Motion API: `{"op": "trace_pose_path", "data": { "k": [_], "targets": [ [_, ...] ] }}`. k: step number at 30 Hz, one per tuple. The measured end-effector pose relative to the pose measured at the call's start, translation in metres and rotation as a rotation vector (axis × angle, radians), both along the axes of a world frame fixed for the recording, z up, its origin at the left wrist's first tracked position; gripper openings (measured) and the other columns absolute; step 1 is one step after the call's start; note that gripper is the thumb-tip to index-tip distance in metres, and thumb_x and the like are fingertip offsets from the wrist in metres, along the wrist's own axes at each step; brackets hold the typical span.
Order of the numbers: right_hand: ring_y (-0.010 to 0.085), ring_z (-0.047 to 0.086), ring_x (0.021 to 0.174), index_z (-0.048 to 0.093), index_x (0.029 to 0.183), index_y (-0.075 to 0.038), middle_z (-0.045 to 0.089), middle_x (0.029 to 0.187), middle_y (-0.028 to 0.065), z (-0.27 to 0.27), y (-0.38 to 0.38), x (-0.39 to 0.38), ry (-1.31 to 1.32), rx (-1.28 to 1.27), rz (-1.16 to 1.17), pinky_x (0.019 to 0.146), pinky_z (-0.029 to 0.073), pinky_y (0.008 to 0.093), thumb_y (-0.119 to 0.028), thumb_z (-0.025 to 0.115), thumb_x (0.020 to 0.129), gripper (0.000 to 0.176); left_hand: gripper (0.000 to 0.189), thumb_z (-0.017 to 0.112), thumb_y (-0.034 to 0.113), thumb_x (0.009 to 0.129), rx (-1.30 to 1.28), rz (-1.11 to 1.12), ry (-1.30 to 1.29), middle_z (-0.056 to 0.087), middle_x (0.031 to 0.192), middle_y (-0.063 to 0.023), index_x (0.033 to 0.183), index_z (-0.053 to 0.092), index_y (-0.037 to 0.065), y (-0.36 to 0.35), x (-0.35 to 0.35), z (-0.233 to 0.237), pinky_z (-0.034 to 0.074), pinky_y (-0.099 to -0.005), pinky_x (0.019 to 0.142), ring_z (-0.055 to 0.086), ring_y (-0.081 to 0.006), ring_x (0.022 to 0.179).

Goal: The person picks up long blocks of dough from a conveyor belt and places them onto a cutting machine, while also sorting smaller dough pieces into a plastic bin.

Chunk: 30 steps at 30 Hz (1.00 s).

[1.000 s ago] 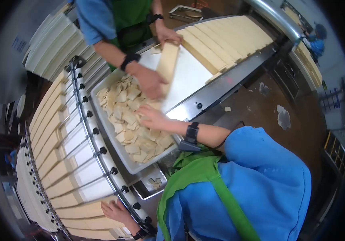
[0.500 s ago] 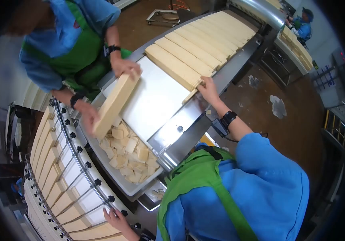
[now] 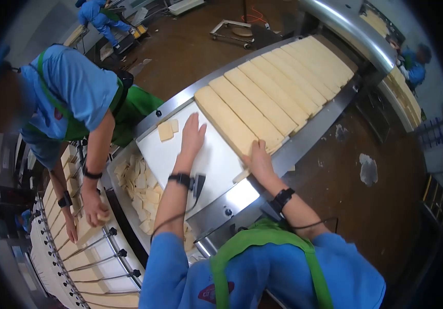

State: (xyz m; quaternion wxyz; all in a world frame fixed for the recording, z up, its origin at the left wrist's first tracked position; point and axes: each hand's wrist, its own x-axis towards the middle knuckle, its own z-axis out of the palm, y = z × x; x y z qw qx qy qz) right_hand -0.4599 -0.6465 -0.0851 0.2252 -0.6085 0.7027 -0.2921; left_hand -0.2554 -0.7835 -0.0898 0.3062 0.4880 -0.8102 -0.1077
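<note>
My left hand [image 3: 193, 138] is over the white surface [image 3: 208, 172] with its fingers stretched out, holding nothing. Near it lie small pale pieces [image 3: 166, 131]. My right hand [image 3: 259, 160] grips the near end of the first pale slab [image 3: 224, 118], thumb and fingers at its corner. More pale slabs [image 3: 283, 85] lie side by side behind that one, reaching toward the metal roller housing. Flat pale scraps [image 3: 140, 180] fill a bin below the left end of the white surface.
At the left, a co-worker [image 3: 77, 87] bends over a curved rack [image 3: 121, 252] of slabs, one hand [image 3: 95, 210] on a pale block. A metal housing [image 3: 353, 31] spans the far end. Other people work farther back.
My left hand has moved from the rack at lower left up over the white surface. The co-worker has carried a slab from there to the rack. Small pieces now show on the surface.
</note>
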Motion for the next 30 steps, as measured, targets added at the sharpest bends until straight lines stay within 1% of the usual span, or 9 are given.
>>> {"op": "trace_pose_path", "data": {
  "k": [7,12,14,18,21,22,24,26,30],
  "targets": [
    [0.0453,0.051,0.085,0.035,0.108,0.005,0.036,0.113,0.0265,0.013,0.002,-0.003,-0.069,0.078,0.038,0.071,0.046,0.0458,-0.014,0.064,0.071,0.05,0.046,0.054,0.019,0.073,0.277,0.195,-0.356,0.048,0.114,-0.0146,0.114,0.047,-0.001,-0.12,-0.055,-0.008,0.035,-0.0427,0.09,0.044,-0.0304,0.106],
    [0.0426,0.053,0.085,0.039,0.106,0.004,0.038,0.115,0.0245,0.012,0.002,-0.003,-0.017,0.067,0.049,0.07,0.047,0.0441,-0.016,0.066,0.068,0.051,0.049,0.059,0.023,0.063,0.336,0.245,-0.49,0.053,0.105,-0.0123,0.106,0.055,0.0,-0.107,-0.048,0.021,0.04,-0.0383,0.086,0.048,-0.0292,0.102],
    [0.0405,0.055,0.08,0.041,0.103,0.004,0.039,0.114,0.0243,0.008,0.004,-0.006,0.04,-0.04,0.125,0.064,0.049,0.0425,-0.016,0.067,0.067,0.048,0.046,0.058,0.024,0.066,0.4,0.329,-0.566,0.054,0.105,-0.013,0.104,0.056,0.0,-0.094,-0.029,0.033,0.038,-0.039,0.086,0.049,-0.0287,0.101],
    [0.0379,0.053,0.088,0.041,0.108,0.001,0.041,0.114,0.0201,0.023,0.001,-0.001,0.004,0.032,0.421,0.07,0.048,0.0425,-0.022,0.065,0.067,0.053,0.045,0.061,0.027,0.065,0.508,0.567,-0.631,0.056,0.103,-0.0156,0.101,0.058,0.0,-0.034,0.042,0.035,0.038,-0.0401,0.086,0.052,-0.0291,0.098],
    [0.0365,0.049,0.101,0.032,0.122,-0.001,0.04,0.116,0.0195,0.019,-0.013,0.001,0.071,0.084,0.498,0.08,0.045,0.0429,-0.027,0.069,0.062,0.075,0.047,0.066,0.027,0.063,0.575,0.697,-0.464,0.057,0.101,-0.0171,0.099,0.055,-0.001,0.042,0.093,0.062,0.04,-0.0403,0.084,0.053,-0.0299,0.095],
    [0.037,0.049,0.101,0.032,0.123,-0.001,0.039,0.117,0.0196,0.019,-0.017,0.007,0.143,0.133,0.475,0.081,0.045,0.043,-0.028,0.07,0.059,0.079,0.048,0.067,0.027,0.062,0.532,0.668,-0.251,0.057,0.099,-0.0174,0.099,0.054,-0.001,0.066,0.11,0.051,0.041,-0.0395,0.083,0.054,-0.0294,0.094],
    [0.038,0.05,0.099,0.032,0.123,-0.001,0.038,0.118,0.0196,0.031,-0.025,0.022,0.187,0.205,0.555,0.081,0.045,0.0429,-0.026,0.072,0.058,0.081,0.051,0.071,0.027,0.061,0.4,0.599,0.162,0.058,0.095,-0.0181,0.097,0.051,-0.002,0.109,0.14,0.011,0.042,-0.038,0.081,0.055,-0.0284,0.092],
    [0.0386,0.05,0.097,0.032,0.123,-0.002,0.038,0.117,0.0195,0.033,-0.029,0.044,0.218,0.174,0.625,0.08,0.046,0.0428,-0.024,0.072,0.056,0.081,0.048,0.072,0.026,0.064,0.33,0.74,0.521,0.057,0.092,-0.0169,0.096,0.049,-0.001,0.147,0.151,-0.019,0.043,-0.0354,0.079,0.055,-0.0267,0.089],
    [0.038,0.051,0.094,0.035,0.122,-0.002,0.04,0.115,0.0194,0.05,-0.002,0.111,0.208,-0.056,0.772,0.078,0.046,0.0422,-0.016,0.071,0.056,0.077,0.037,0.069,0.021,0.072,0.001,0.883,1.0,0.055,0.088,-0.0137,0.092,0.046,0.001,0.22,0.191,-0.008,0.043,-0.033,0.076,0.055,-0.0242,0.083]
  ]
}}
